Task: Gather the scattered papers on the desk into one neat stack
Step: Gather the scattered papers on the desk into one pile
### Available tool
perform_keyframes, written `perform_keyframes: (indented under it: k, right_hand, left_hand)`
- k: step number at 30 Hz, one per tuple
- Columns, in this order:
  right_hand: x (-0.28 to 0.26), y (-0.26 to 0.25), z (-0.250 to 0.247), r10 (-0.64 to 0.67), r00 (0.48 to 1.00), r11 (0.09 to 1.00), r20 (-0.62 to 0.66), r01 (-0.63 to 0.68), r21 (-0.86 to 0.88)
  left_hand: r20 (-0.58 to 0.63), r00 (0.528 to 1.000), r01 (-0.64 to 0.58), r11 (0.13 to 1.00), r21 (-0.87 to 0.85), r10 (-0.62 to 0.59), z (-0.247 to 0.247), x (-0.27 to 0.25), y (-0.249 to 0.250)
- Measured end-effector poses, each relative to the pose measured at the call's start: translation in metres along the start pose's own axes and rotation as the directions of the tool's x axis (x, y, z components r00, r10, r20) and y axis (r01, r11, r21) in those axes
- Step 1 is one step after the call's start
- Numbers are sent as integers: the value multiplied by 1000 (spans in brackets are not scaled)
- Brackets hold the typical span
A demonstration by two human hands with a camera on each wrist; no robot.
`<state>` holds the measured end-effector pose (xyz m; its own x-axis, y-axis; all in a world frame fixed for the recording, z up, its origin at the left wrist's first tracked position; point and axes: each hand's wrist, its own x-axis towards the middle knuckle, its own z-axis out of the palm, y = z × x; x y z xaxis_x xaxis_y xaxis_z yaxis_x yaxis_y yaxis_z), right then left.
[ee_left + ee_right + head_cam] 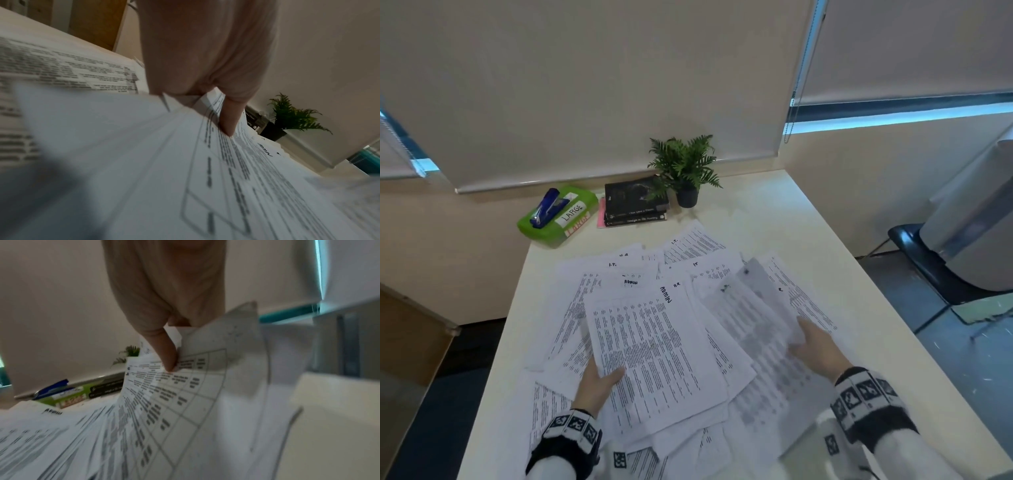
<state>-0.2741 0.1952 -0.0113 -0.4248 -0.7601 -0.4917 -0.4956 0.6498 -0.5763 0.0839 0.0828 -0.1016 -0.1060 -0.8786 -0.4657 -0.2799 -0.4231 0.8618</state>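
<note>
Printed papers [619, 274] lie scattered and overlapping across the white desk [791, 212]. My left hand [599, 377] pinches a sheaf of sheets headed ADMIN [654, 349] at its near left edge, thumb on top; the left wrist view shows the thumb [228, 120] pressing on the papers [185, 162]. My right hand [815, 342] grips a blurred, lifted sheet [756, 318] on the right side of the pile. In the right wrist view the thumb [167, 356] pinches that curled table sheet [195, 394].
At the desk's far edge stand a green box labelled LARGE [558, 216] with a blue stapler [546, 207] on it, two stacked black books [635, 202] and a small potted fern [685, 171]. A blue chair [928, 260] stands to the right of the desk.
</note>
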Motion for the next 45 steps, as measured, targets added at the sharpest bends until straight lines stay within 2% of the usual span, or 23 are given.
perform_keyframes:
  k: [2, 5, 7, 8, 9, 11, 14, 16, 18, 20, 22, 23, 25, 26, 27, 29, 31, 33, 36, 39, 41, 45]
  right_hand:
    - [-3, -7, -22, -87, 975, 996, -202, 84, -23]
    - [0, -26, -50, -201, 862, 966, -466, 253, 51]
    - [10, -42, -64, -156, 813, 915, -561, 333, 228]
    - [16, -49, -68, -125, 813, 875, -569, 360, 322]
    - [22, -57, -69, -105, 833, 833, -544, 373, 409]
    - [34, -73, -59, -86, 906, 785, -415, 318, 532]
    - [49, -91, -11, -99, 991, 827, -91, 133, 547]
    - [56, -91, 32, -73, 990, 855, 124, -2, 518]
    - [58, -86, 69, -62, 967, 883, 249, -63, 465]
    - [57, -76, 93, -47, 975, 926, 218, -40, 376]
    - [57, -58, 95, 21, 1000, 981, 14, -24, 193]
    - [59, -47, 88, 95, 989, 993, -116, -86, 86]
    - [59, -23, 72, 285, 908, 957, -307, -286, 42]
    - [61, -11, 66, 364, 874, 930, -321, -358, 80]
    - [62, -2, 62, 410, 864, 912, -291, -388, 134]
    - [69, 11, 59, 427, 880, 889, -206, -366, 275]
    - [73, 11, 59, 389, 909, 875, -148, -315, 369]
    - [70, 7, 64, 297, 931, 920, -214, -218, 326]
    - [49, -1, 78, 60, 938, 998, -342, -54, 24]
    - [26, 2, 96, -152, 933, 978, -327, 94, -188]
    - [14, 8, 102, -188, 936, 964, -299, 118, -239]
    - [-3, 16, 99, -164, 930, 979, -328, 113, -171]
  left_hand:
    - [-1, 1000, -2, 1000, 20, 2, -1, 1, 2]
    - [21, 1000, -2, 999, 48, 1, -2, 3, 0]
    - [27, 1000, 0, 999, 45, -1, -2, 2, 1]
    - [22, 1000, 3, 999, 33, -3, -1, 2, 3]
    - [20, 1000, -5, 1000, 27, 5, -1, 1, 6]
    - [19, 1000, -10, 1000, 24, 9, 2, -1, 14]
    - [31, 995, 100, 993, -62, -99, 4, -3, 26]
    - [34, 989, 145, 981, -127, -142, 2, 3, 26]
    - [45, 989, 143, 977, -157, -137, 1, 12, 22]
    - [50, 995, 95, 989, -112, -90, 4, 17, 18]
    - [46, 999, 16, 1000, -22, -15, 6, 20, 10]
    - [46, 999, 11, 1000, 8, -11, 6, 20, 7]
    - [44, 999, 27, 999, 30, -29, 4, 23, 1]
    - [45, 998, 33, 999, 34, -34, 3, 23, 1]
    - [40, 998, 41, 998, 40, -42, 3, 24, 1]
    - [23, 999, 47, 998, 41, -48, 4, 25, 0]
    - [6, 999, 47, 998, 36, -47, 5, 24, 0]
    - [0, 999, 46, 999, 29, -46, 6, 22, 1]
    - [-4, 999, 32, 998, 45, -32, 7, 20, 1]
    - [-15, 1000, 13, 998, 59, -12, 9, 18, 3]
    - [-18, 1000, 1, 999, 54, 0, 9, 16, 4]
    - [-19, 1000, -8, 999, 49, 8, 10, 12, 6]
